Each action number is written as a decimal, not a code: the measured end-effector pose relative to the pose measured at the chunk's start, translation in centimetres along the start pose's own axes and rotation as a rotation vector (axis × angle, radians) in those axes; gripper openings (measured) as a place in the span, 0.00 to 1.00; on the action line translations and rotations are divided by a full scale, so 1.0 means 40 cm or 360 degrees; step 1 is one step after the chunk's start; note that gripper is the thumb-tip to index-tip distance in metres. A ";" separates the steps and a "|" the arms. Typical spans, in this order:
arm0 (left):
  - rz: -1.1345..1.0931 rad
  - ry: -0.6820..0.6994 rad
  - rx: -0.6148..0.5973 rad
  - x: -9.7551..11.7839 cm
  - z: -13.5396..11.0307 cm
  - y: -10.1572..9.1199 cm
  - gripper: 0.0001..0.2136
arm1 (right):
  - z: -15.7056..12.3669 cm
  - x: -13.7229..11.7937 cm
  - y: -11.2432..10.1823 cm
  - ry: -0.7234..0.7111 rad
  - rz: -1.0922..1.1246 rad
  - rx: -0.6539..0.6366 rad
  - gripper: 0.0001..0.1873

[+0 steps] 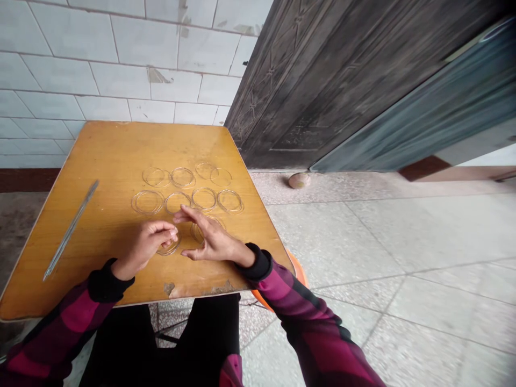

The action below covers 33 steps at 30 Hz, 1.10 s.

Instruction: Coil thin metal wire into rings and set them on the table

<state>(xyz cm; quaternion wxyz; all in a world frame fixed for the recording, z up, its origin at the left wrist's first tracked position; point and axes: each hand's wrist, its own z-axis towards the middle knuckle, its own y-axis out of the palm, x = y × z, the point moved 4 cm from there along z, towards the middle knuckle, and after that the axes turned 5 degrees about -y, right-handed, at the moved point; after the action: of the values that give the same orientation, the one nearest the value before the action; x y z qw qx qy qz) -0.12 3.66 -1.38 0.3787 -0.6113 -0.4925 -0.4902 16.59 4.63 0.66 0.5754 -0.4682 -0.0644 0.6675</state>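
Note:
Several thin clear bangles lie in rows on a worn orange-brown wooden table [121, 156]; one set of rings [147, 202] sits at the left of the middle row. My left hand [145, 244] is curled, its fingers pinched on a bangle [169, 248] lying on the table in front of me. My right hand [209, 236] lies over another ring [197, 232], fingers stretched toward the left hand, thumb apart. Both arms wear magenta and black sleeves.
A long thin metal rod [70, 230] lies along the table's left side. A white tiled wall stands behind the table, a dark wooden door [322, 80] at right. A small round object [299, 180] sits on the stone floor by the door. Orange seat edge [300, 271] shows beside the table.

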 end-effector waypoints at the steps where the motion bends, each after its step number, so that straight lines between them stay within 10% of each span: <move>1: 0.0024 0.0015 0.0010 0.001 -0.001 -0.001 0.09 | 0.000 0.000 0.001 0.0009 -0.0011 -0.0003 0.54; 22: -0.0088 -0.0033 -0.0001 -0.001 -0.005 0.008 0.08 | -0.005 0.004 0.002 0.0035 -0.0070 0.0005 0.56; 33: -0.0152 0.0061 0.0326 0.003 0.002 -0.032 0.09 | 0.003 -0.002 -0.019 0.0041 -0.0448 0.0139 0.64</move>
<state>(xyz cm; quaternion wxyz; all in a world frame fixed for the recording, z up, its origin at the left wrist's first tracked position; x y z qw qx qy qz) -1.34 4.05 -1.33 0.4248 -0.5358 -0.5612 -0.4664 17.03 4.87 1.23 0.6839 -0.4376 -0.0928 0.5764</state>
